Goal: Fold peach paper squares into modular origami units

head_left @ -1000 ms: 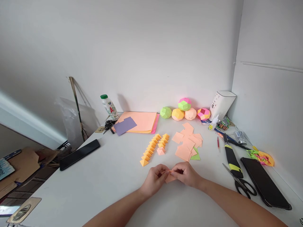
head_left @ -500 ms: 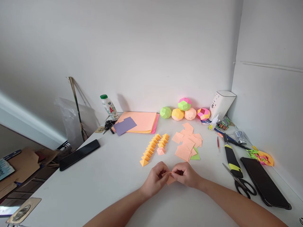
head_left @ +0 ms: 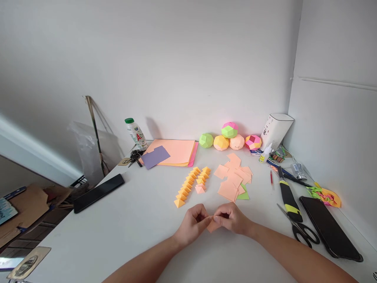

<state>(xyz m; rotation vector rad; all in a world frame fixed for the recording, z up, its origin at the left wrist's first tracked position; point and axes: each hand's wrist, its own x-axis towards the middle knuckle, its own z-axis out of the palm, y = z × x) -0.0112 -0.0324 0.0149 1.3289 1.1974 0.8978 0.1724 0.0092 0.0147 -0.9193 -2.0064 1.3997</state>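
Between my two hands is a small peach piece of paper (head_left: pixel 213 225), partly covered by the fingers. My left hand (head_left: pixel 193 225) pinches its left edge between thumb and fingers. From the other side, my right hand (head_left: pixel 232 218) grips its upper right edge in the same way. Just beyond lie two rows of folded paper units: a longer orange row (head_left: pixel 186 187) and a shorter one (head_left: pixel 203 175) that ends in peach units (head_left: pixel 200 188). Loose peach paper squares (head_left: pixel 231 184) lie in a pile to the right, with a green piece (head_left: pixel 243 193) under them.
Faceted paper balls (head_left: pixel 220 143) stand by the wall. Scissors (head_left: pixel 303 230), a box cutter (head_left: pixel 290 200) and a black phone (head_left: pixel 330 228) lie right. A glue bottle (head_left: pixel 265 154) stands behind them. At left are paper sheets (head_left: pixel 179 149), a bottle (head_left: pixel 137 135) and another dark phone (head_left: pixel 99 193).
My left fingers have shifted slightly along the peach paper, and its left corner is now more covered. My right hand has hardly moved.
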